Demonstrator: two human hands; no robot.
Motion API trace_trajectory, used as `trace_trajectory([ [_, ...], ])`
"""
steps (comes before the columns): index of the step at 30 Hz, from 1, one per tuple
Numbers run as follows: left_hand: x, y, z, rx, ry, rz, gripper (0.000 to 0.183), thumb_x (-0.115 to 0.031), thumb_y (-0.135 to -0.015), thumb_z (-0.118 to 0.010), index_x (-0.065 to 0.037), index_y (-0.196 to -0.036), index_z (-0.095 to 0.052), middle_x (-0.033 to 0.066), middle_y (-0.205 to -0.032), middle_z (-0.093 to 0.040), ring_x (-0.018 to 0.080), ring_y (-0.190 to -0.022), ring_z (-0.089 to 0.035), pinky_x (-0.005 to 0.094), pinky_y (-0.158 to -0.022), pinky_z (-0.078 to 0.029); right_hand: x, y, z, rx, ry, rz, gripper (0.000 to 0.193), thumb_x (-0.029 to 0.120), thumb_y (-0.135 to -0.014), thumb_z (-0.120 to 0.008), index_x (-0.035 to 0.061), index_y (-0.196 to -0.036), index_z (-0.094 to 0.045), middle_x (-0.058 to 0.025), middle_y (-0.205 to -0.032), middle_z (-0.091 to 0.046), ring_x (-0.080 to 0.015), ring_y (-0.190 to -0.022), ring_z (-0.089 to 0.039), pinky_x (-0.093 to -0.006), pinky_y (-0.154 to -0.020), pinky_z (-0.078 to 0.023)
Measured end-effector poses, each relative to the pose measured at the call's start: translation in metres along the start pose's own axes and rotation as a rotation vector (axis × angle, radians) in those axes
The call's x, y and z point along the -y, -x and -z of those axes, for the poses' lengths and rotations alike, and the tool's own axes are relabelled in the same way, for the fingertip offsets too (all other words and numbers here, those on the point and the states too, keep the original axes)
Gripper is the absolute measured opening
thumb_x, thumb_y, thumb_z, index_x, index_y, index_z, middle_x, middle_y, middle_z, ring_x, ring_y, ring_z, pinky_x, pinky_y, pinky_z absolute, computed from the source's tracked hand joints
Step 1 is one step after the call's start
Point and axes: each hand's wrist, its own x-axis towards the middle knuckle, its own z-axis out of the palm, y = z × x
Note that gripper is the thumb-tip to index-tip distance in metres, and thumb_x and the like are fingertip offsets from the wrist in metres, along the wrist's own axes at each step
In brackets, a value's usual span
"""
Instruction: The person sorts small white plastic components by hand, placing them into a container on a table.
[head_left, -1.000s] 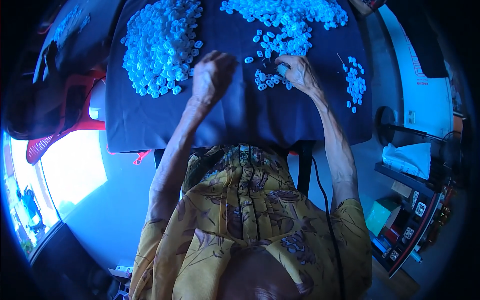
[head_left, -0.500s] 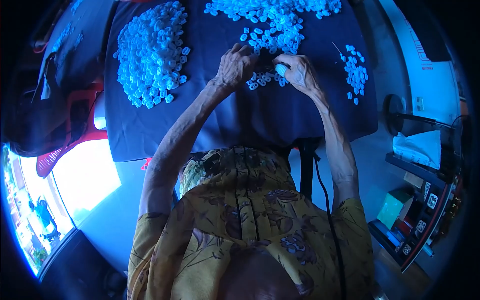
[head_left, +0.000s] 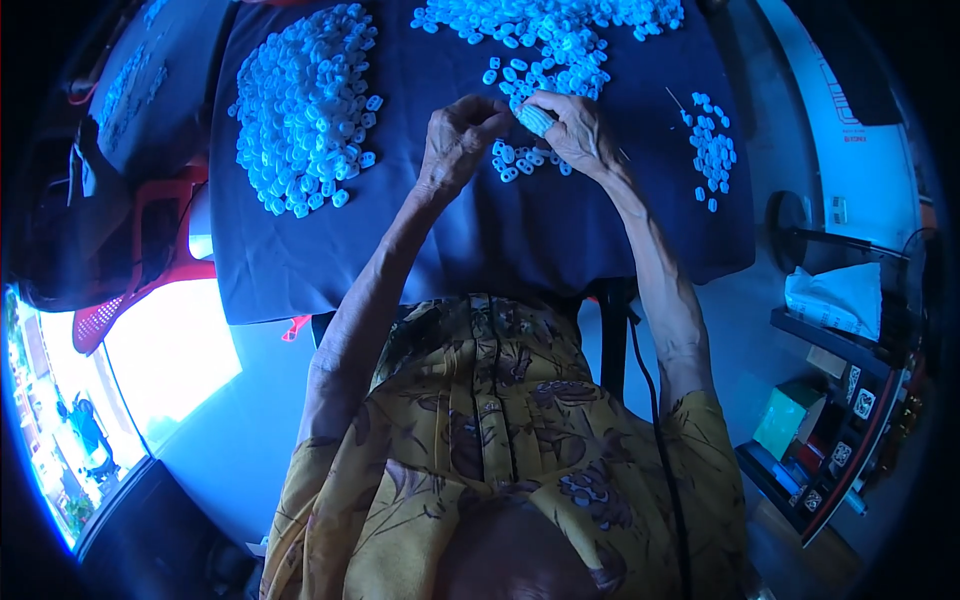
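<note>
Above the dark cloth, my left hand (head_left: 459, 143) has its fingers pinched together, and what they hold is too small to make out. Close on its right, my right hand (head_left: 578, 135) is bent with its fingers closed. A ribbed pale thing (head_left: 536, 120) shows at the right fingers; I cannot tell whether it is held or worn on a finger. Just under the hands lie several small pale oval pieces with holes (head_left: 508, 173). A loose spread of the same pieces (head_left: 570, 75) reaches from the far side almost to my fingertips.
A large heap of the oval pieces (head_left: 300, 110) covers the left of the dark tablecloth (head_left: 420, 265). A smaller group (head_left: 712, 150) lies at the right, near a thin needle-like stick (head_left: 676, 98). A red chair (head_left: 165, 240) stands left of the table, a shelf with boxes (head_left: 820, 430) at the right.
My right hand has moved left with the ribbed pale thing, closer to the left hand. My left hand has turned and shifted slightly left and nearer to me.
</note>
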Motion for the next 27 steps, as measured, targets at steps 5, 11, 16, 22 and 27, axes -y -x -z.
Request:
trace_trajectory([
  [5, 0.005, 0.001, 0.000, 0.014, 0.175, 0.004, 0.022, -0.018, -0.073, -0.059, 0.002, -0.082, -0.059, 0.0054, -0.071, -0.059, 0.0108, -0.064, -0.054, 0.0242, -0.062, -0.044, -0.007, -0.003, -0.008, -0.023, -0.085, 0.049, 0.018, 0.006, -0.069, -0.049, 0.0051, -0.084, -0.059, -0.0115, -0.063, -0.056, -0.0204, -0.051, -0.053, -0.0308, -0.047, -0.040],
  [11, 0.007, 0.000, 0.001, 0.052, 0.304, 0.066, 0.017, -0.018, -0.078, -0.058, -0.002, -0.084, -0.059, 0.0031, -0.074, -0.057, 0.0100, -0.067, -0.053, 0.0246, -0.064, -0.044, -0.001, -0.004, -0.006, -0.008, -0.209, 0.014, 0.015, 0.010, -0.073, -0.051, 0.0045, -0.084, -0.059, -0.0093, -0.069, -0.058, -0.0176, -0.057, -0.054, -0.0294, -0.050, -0.040],
  [16, 0.011, -0.001, 0.005, 0.061, 0.533, 0.175, 0.017, -0.017, -0.080, -0.058, -0.001, -0.085, -0.058, 0.0040, -0.075, -0.057, 0.0114, -0.069, -0.055, 0.0263, -0.067, -0.045, 0.004, -0.004, -0.006, 0.008, -0.336, -0.122, 0.014, 0.006, -0.073, -0.051, 0.0043, -0.085, -0.059, -0.0072, -0.071, -0.059, -0.0157, -0.064, -0.057, -0.0278, -0.057, -0.044],
  [22, 0.011, 0.000, 0.002, 0.068, 0.652, 0.198, 0.017, -0.016, -0.079, -0.058, 0.000, -0.083, -0.057, 0.0058, -0.073, -0.057, 0.0128, -0.065, -0.056, 0.0275, -0.065, -0.048, -0.006, -0.002, -0.011, -0.028, -0.294, -0.018, 0.010, 0.003, -0.079, -0.051, 0.0049, -0.087, -0.057, -0.0006, -0.074, -0.059, -0.0071, -0.059, -0.054, -0.0218, -0.053, -0.043],
  [27, 0.011, 0.001, -0.001, 0.071, 0.660, 0.186, 0.016, -0.015, -0.079, -0.058, 0.000, -0.084, -0.056, 0.0052, -0.074, -0.057, 0.0129, -0.066, -0.055, 0.0273, -0.065, -0.047, -0.003, -0.005, -0.009, -0.027, -0.222, -0.041, 0.011, 0.005, -0.078, -0.053, 0.0051, -0.087, -0.058, -0.0025, -0.074, -0.060, -0.0103, -0.062, -0.055, -0.0240, -0.056, -0.043],
])
